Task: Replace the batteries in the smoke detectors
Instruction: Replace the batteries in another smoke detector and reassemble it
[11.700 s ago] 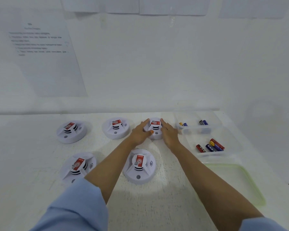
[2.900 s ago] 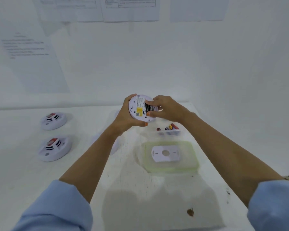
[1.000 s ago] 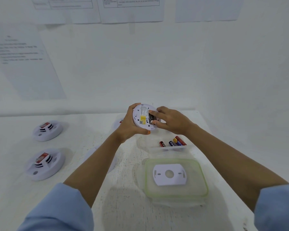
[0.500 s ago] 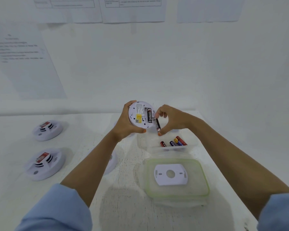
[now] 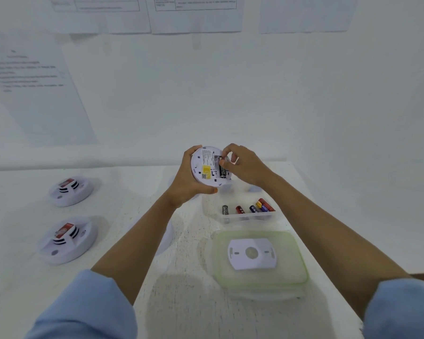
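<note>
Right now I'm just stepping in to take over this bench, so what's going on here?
A person is swapping batteries. The left hand holds a smoke detector back-side up; the right hand works at a black battery in its compartment. Its mounting plate lies on a green-rimmed lid. Loose batteries sit in a clear container behind it. Two closed detectors wait on the left.

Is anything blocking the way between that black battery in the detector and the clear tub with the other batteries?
Nothing visible. The right hand fingers the black battery in the smoke detector, which the left hand holds up. The open clear tub sits just below, uncovered.
</note>
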A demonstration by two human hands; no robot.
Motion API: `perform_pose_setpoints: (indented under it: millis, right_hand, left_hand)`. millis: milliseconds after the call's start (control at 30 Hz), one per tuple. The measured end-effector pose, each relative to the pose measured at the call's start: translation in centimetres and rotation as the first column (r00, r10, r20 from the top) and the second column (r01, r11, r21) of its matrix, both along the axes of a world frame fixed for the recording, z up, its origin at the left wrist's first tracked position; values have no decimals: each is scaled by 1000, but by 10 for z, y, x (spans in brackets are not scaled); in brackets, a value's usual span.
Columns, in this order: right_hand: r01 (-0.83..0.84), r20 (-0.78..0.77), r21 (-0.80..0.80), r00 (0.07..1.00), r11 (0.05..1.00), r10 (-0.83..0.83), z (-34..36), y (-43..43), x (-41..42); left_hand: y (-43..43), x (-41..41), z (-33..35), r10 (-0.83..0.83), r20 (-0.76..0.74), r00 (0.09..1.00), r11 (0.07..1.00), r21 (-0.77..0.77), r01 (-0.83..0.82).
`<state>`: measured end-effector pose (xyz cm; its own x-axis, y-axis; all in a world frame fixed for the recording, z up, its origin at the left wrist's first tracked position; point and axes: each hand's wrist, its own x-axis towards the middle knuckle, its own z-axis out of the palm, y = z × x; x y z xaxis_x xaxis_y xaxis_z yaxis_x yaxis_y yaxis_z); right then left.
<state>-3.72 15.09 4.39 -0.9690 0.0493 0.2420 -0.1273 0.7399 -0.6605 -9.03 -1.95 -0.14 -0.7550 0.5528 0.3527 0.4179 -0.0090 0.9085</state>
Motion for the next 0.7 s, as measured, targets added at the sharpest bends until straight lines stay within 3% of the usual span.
perform_pose_setpoints:
  millis: [400,600,700]
  right_hand:
    - [125,-43,-144,990,982,-133,-4,-16,-9]
    - [176,-206,-9,963,984,-174,1,-21,-4]
    - [152,-286,-185,937,971,-202,4,-27,0]
  left_hand:
    - [6,5,-1,3,19,1000,999,36,-3]
    - [5,5,1,-5,6,1000,1000,17,5]
    - [6,4,6,2,-17,1000,1000,29,-2]
